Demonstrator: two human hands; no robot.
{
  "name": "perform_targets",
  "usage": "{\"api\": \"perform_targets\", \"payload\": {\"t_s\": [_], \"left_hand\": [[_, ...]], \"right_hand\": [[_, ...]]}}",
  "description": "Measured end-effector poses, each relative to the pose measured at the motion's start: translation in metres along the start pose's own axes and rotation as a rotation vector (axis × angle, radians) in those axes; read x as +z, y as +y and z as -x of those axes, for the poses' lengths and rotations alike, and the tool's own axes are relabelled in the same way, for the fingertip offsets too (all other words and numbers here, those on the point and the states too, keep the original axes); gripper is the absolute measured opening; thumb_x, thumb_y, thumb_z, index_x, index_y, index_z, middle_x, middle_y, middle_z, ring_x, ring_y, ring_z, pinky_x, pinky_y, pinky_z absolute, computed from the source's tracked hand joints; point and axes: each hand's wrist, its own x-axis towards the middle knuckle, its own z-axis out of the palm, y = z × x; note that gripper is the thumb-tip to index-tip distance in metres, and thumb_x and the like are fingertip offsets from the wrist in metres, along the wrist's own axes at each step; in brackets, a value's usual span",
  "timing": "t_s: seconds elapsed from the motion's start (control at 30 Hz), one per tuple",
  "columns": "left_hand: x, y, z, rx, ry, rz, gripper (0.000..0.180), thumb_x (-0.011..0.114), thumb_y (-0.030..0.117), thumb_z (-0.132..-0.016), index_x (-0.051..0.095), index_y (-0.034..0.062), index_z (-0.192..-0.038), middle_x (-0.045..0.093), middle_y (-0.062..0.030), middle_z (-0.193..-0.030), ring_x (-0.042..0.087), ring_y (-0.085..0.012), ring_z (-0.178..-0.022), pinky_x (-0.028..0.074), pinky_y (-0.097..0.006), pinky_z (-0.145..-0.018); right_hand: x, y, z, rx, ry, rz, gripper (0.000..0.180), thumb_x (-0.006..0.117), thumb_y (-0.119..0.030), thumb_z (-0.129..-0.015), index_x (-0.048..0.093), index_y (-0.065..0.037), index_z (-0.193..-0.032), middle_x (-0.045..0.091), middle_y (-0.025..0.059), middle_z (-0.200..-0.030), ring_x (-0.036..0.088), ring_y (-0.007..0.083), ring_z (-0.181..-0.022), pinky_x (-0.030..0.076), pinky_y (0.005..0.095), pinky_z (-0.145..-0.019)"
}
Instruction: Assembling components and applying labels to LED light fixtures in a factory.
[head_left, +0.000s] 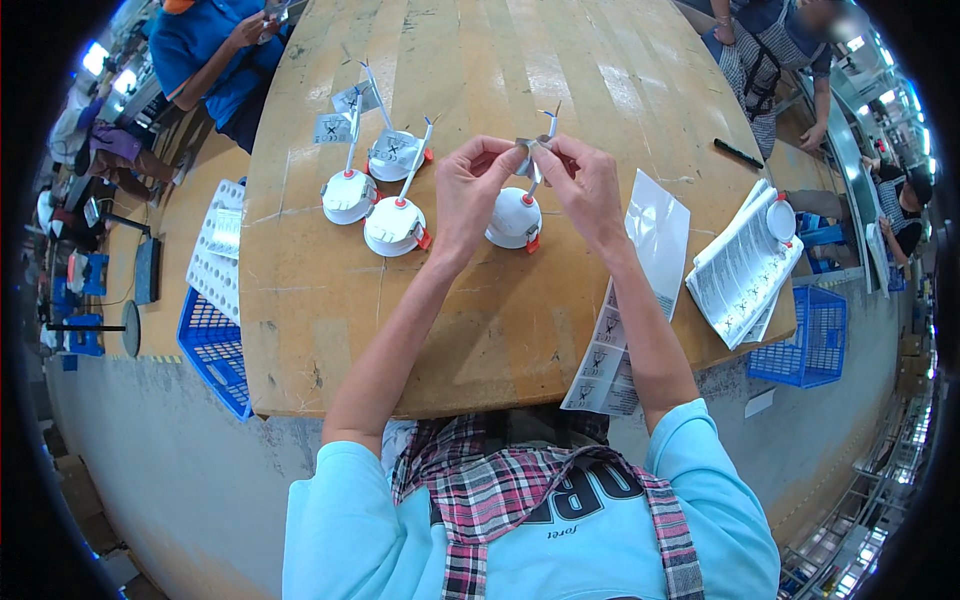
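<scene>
Pinched between thumb and fingers, a small silver label (525, 155) is bent around the white cable of a round white downlight (513, 222). My left hand (470, 195) grips one side of it and my right hand (585, 190) the other. The lamp rests on the table with its cable upright. Left of my hands stand three more downlights: one in front (393, 230), one at the left (349, 197) and one behind (398, 150). Silver labels stick out like flags from the left and rear cables. Under my right forearm lies a sheet of silver labels (655, 235).
On the wooden table (450, 340), a stack of printed sheets (730, 275) at right carries another white lamp (781, 220). Beyond it lies a black pen (738, 153). Blue baskets stand beside the table, left (215, 350) and right (805, 335). People work at both far sides.
</scene>
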Motion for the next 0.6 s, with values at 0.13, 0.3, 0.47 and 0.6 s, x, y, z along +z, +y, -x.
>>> {"api": "perform_targets", "payload": {"t_s": [0.13,0.3,0.47,0.6], "left_hand": [[-0.01,-0.011,-0.009,-0.073,0.021,-0.019,0.015,0.064,0.011,-0.084,0.065,-0.0038,-0.088,0.067,-0.0081,-0.077,0.064,-0.0123,-0.073,0.051,-0.024,-0.068],[-0.021,-0.03,-0.017,-0.108,0.128,-0.063,0.015,0.063,0.011,-0.084,0.065,-0.0039,-0.088,0.066,-0.0081,-0.076,0.064,-0.0115,-0.071,0.051,-0.023,-0.064],[-0.021,-0.039,-0.015,-0.113,0.19,-0.109,0.016,0.062,0.011,-0.085,0.064,-0.005,-0.088,0.066,-0.0089,-0.077,0.063,-0.0114,-0.071,0.053,-0.024,-0.065],[-0.024,-0.042,-0.017,-0.07,0.116,-0.063,0.017,0.061,0.011,-0.086,0.064,-0.0056,-0.089,0.066,-0.0093,-0.078,0.063,-0.0119,-0.071,0.054,-0.024,-0.067]], "right_hand": [[-0.001,0.005,0.001,0.01,0.003,-0.165,0.027,0.056,-0.017,-0.083,0.056,0.003,-0.065,0.046,-0.0006,-0.054,0.041,0.0055,-0.051,0.031,0.0242,-0.047],[-0.005,0.013,0.005,0.006,0.046,-0.344,0.024,0.057,-0.013,-0.08,0.05,-0.003,-0.059,0.044,-0.0035,-0.054,0.039,0.0036,-0.053,0.029,0.022,-0.048],[-0.01,0.012,0.004,0.041,-0.062,-0.427,0.029,0.055,-0.021,-0.083,0.049,-0.004,-0.059,0.045,-0.0031,-0.056,0.04,0.0048,-0.055,0.029,0.0226,-0.051],[-0.012,0.025,0.003,-0.043,-0.291,-0.666,0.044,0.05,-0.038,-0.09,0.048,-0.007,-0.059,0.045,-0.0003,-0.06,0.041,0.0078,-0.06,0.03,0.0235,-0.058]]}}
